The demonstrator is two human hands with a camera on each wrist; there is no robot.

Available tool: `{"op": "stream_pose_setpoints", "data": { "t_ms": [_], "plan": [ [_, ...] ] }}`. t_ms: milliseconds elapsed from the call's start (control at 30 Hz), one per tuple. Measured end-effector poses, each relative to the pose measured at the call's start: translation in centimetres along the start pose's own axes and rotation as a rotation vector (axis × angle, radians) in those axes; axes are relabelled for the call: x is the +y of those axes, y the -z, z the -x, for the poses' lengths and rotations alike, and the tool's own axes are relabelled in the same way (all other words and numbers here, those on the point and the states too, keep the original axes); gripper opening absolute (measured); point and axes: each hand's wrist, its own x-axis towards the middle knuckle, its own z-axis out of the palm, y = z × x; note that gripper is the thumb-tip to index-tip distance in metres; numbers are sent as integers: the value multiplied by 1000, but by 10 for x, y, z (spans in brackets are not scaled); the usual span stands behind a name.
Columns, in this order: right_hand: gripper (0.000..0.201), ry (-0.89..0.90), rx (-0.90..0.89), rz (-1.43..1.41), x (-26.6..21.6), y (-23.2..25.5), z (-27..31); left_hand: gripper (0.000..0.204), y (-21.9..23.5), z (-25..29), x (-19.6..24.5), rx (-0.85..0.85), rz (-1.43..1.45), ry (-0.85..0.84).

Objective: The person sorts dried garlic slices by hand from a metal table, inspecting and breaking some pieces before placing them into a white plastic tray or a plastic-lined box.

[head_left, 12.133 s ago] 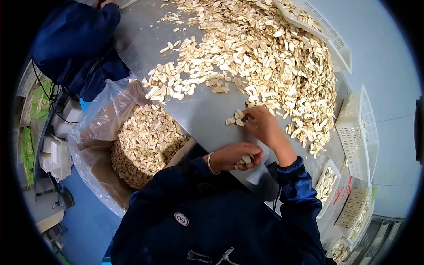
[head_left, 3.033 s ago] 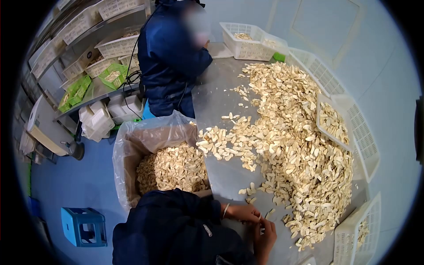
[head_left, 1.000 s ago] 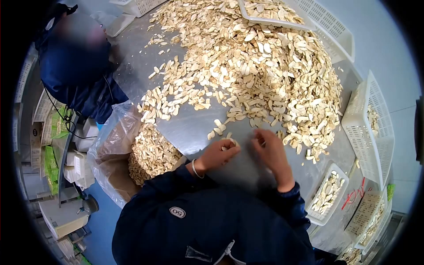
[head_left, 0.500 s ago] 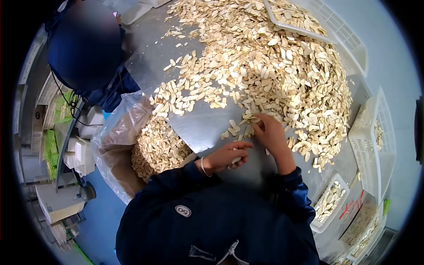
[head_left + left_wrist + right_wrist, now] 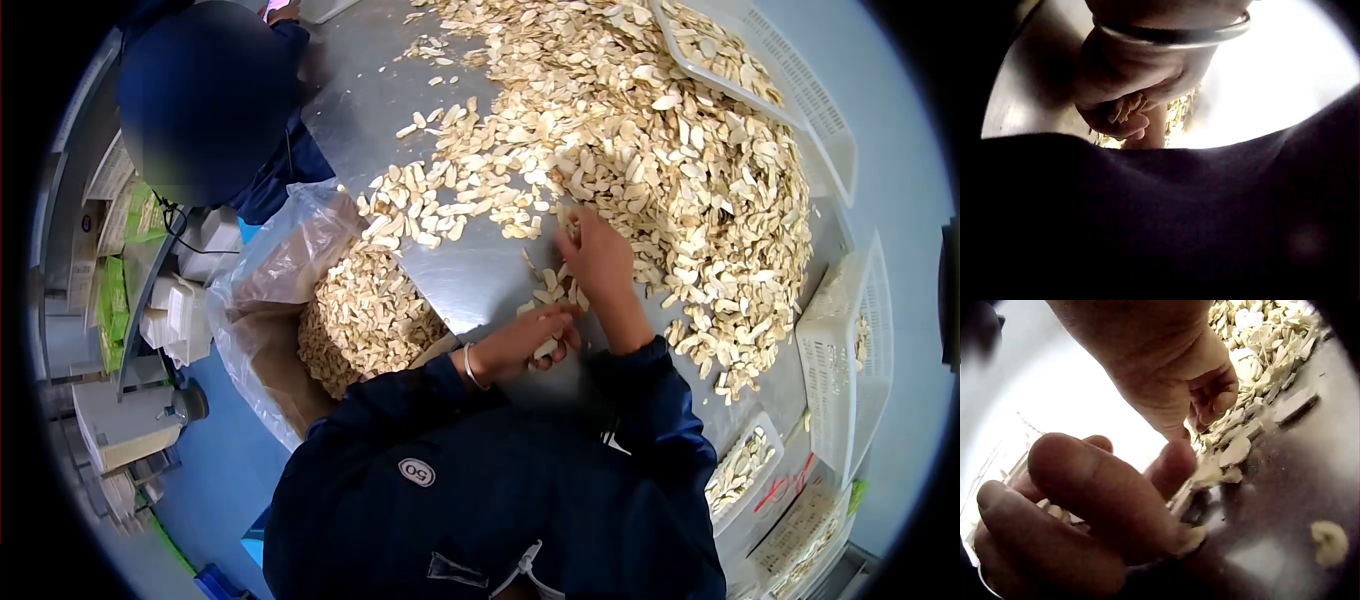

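Note:
My left hand [image 5: 525, 342] curls round several pale dried slices [image 5: 1127, 107], which peep out between thumb and fingers in the left wrist view. In the right wrist view its large fingers [image 5: 1085, 487] fill the lower left. Farther forward, my right hand [image 5: 603, 262] reaches to the near edge of a big heap of dried slices [image 5: 680, 190], fingers bent and tips among the slices. I cannot tell whether it pinches one. A small group of loose slices [image 5: 553, 288] lies on the metal table [image 5: 455, 280] between the hands.
A plastic-lined box [image 5: 270, 330] of slices stands left of the table. White baskets [image 5: 835, 345] line the right edge, near a small tray of slices [image 5: 740, 470] and red-handled scissors [image 5: 785, 485]. Another person [image 5: 210, 100] in dark blue sits at the upper left.
My right hand has moved forward from the loose slices to the heap's edge. The left hand stays curled round slices, now overlapping the loose group. Earlier, the head view tilted and shifted.

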Motion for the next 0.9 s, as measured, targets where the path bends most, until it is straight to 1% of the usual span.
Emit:
{"op": "stream_pose_setpoints", "data": {
  "t_ms": [67,100,167,200,233,267,333,367,467,500,567,600,667,733,800,833,900],
  "plan": [
    [28,52,-6,97,12,-11,-11,48,10,2,5,62,40,-110],
    [23,68,6,115,11,-14,-15,49,13,5,11,94,51,-163],
    [24,17,-81,-49,15,-11,-15,51,22,9,19,142,77,-246],
    [24,-11,-128,-132,12,-4,-14,52,25,11,24,147,118,-245],
    [26,-49,-137,-237,3,10,-12,53,26,13,29,153,158,-244],
    [26,-93,-176,-286,2,17,-7,54,27,15,34,159,196,-242],
    [27,-180,-245,-385,12,30,2,58,32,14,36,130,214,-209],
    [28,-188,-272,-392,28,23,8,59,32,14,36,117,233,-203],
    [26,-93,-505,-321,29,50,22,61,31,13,30,110,240,-178],
    [25,-10,-627,-324,25,63,22,61,29,11,29,106,226,-179],
    [23,152,-849,-303,19,90,18,57,23,10,24,135,293,-166],
    [20,73,-986,-344,22,99,11,55,20,10,20,142,308,-168],
    [18,187,-726,-413,34,124,-6,52,15,11,16,120,278,-151],
    [19,-97,-242,-859,25,154,-25,49,9,8,15,105,276,-139],
    [21,-158,268,-1063,16,180,-36,47,5,7,9,84,237,-141],
    [21,-178,256,-989,23,177,-35,45,-2,9,8,81,206,-172],
    [22,-200,231,-833,40,169,-34,44,-6,6,8,77,173,-121]
  ]
}}
